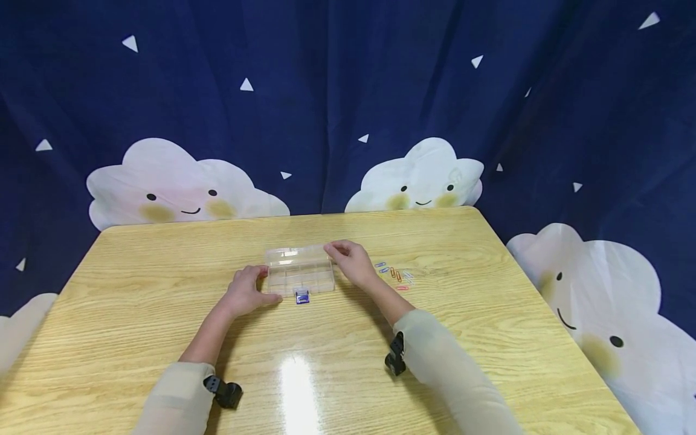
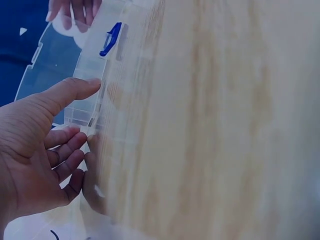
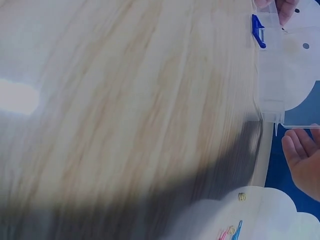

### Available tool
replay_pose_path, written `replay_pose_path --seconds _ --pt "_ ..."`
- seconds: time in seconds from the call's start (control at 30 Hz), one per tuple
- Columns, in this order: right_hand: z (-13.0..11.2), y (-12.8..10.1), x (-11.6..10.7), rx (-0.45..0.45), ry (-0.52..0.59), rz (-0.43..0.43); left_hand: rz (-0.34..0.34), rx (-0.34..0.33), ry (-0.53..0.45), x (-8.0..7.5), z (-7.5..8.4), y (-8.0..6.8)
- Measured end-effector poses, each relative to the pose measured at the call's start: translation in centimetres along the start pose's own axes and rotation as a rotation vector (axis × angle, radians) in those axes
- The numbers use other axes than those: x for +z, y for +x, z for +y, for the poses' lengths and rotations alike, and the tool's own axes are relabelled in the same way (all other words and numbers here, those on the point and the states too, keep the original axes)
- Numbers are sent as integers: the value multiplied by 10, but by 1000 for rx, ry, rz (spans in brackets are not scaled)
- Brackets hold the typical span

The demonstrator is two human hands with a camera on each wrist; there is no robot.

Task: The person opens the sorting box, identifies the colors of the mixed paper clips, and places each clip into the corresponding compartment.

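A clear plastic compartment box (image 1: 301,279) lies on the table with its lid (image 1: 299,256) raised at the back. Its blue latch (image 1: 302,297) hangs at the front edge. My left hand (image 1: 247,292) holds the box's left end, the thumb along the front wall and the fingers (image 2: 65,145) curled by the side. At the lid's right edge, my right hand (image 1: 352,263) pinches the corner; in the right wrist view that hand (image 3: 305,157) has bent fingers. The compartments show no contents that I can make out.
Several paper clips (image 1: 399,276), blue, red, white and pink, lie loose to the right of the box. The wooden table (image 1: 179,260) ends at a dark blue curtain (image 1: 304,90) with cloud figures. Glare marks the table's front.
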State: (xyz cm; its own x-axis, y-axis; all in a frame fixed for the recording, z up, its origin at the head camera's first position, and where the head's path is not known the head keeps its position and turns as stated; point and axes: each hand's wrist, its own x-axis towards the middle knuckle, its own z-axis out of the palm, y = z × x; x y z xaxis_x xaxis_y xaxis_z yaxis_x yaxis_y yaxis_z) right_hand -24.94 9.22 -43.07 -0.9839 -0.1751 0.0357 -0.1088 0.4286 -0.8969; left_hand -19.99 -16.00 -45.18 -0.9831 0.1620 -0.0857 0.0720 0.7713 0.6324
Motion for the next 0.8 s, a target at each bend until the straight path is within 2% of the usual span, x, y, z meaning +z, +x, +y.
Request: replay_pose_path --seconds 0.43,0.8 --pt "0 6 5 56 37 55 5 11 -4 -1 0 -1" --pt "-5 11 8 143 88 98 7 17 2 -1 0 -1"
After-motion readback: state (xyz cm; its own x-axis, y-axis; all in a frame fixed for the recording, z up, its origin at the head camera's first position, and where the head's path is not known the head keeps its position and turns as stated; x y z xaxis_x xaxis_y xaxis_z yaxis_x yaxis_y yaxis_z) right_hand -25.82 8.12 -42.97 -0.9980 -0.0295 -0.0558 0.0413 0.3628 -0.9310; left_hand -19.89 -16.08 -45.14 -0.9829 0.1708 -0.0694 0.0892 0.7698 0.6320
